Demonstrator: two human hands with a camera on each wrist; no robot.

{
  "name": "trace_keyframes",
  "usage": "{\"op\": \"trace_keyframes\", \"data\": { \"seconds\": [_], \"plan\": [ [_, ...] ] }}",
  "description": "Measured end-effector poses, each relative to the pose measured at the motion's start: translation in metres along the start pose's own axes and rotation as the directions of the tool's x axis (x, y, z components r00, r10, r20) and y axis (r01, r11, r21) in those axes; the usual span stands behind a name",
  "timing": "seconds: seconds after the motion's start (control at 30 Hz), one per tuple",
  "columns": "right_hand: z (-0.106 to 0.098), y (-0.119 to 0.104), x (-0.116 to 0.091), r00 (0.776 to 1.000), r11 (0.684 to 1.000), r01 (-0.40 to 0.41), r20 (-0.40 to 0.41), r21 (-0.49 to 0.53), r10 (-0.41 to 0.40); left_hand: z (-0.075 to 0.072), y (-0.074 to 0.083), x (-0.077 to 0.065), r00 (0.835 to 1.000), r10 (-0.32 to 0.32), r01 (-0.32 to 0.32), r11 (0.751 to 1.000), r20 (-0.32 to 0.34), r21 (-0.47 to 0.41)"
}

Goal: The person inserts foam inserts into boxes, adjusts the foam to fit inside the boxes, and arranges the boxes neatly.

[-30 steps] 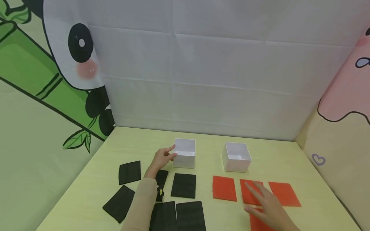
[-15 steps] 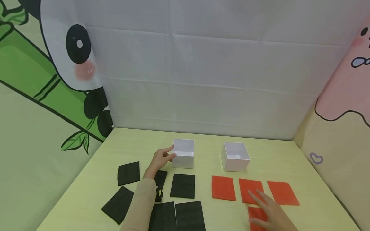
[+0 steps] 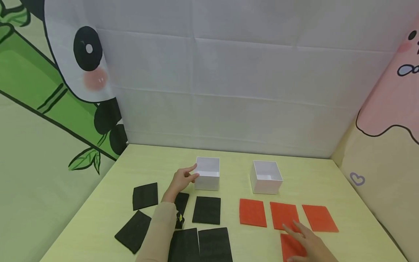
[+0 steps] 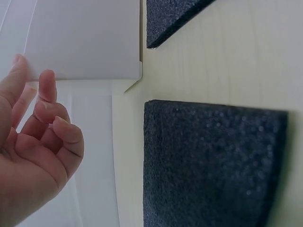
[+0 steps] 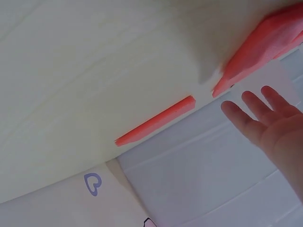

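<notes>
In the head view, my left hand (image 3: 181,181) reaches to the left white box (image 3: 207,183); thumb and index finger touch its left side at the rim, other fingers curl. The left wrist view shows fingertips against that box (image 4: 85,42), near a black foam square (image 4: 213,161). Low over the red foam squares is my right hand (image 3: 309,243), fingers spread and slightly bent, nearest the front red square (image 3: 289,247), which it partly covers. The right wrist view shows the fingers apart from the red foam (image 5: 265,47); whether the thumb touches foam is hidden.
A second white box (image 3: 266,183) stands to the right, nothing visible inside. Three red squares (image 3: 252,213) lie in a row before it. Several black squares (image 3: 207,210) lie on the left, one partly under my left sleeve (image 3: 160,233). A white sheet (image 3: 229,91) hangs behind the table.
My right hand has moved a little toward the front of the table, uncovering more of the middle red square. My left hand has stayed at the left box.
</notes>
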State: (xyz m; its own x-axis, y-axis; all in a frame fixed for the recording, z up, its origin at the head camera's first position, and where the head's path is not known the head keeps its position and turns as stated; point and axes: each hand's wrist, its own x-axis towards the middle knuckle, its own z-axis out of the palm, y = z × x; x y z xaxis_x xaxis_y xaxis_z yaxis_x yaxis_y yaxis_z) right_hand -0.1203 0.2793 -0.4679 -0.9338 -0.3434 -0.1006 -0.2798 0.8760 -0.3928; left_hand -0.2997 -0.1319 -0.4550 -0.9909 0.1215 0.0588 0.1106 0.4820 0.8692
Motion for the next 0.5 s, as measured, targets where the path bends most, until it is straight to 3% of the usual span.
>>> {"op": "trace_keyframes", "data": {
  "seconds": [0.5],
  "plan": [
    [0.0074, 0.0026, 0.0017, 0.968, 0.977, -0.215, 0.128, -0.010, 0.214, -0.0002, 0.0004, -0.0008, 1.000, -0.002, 0.002, 1.000, -0.003, -0.007]
  ]
}}
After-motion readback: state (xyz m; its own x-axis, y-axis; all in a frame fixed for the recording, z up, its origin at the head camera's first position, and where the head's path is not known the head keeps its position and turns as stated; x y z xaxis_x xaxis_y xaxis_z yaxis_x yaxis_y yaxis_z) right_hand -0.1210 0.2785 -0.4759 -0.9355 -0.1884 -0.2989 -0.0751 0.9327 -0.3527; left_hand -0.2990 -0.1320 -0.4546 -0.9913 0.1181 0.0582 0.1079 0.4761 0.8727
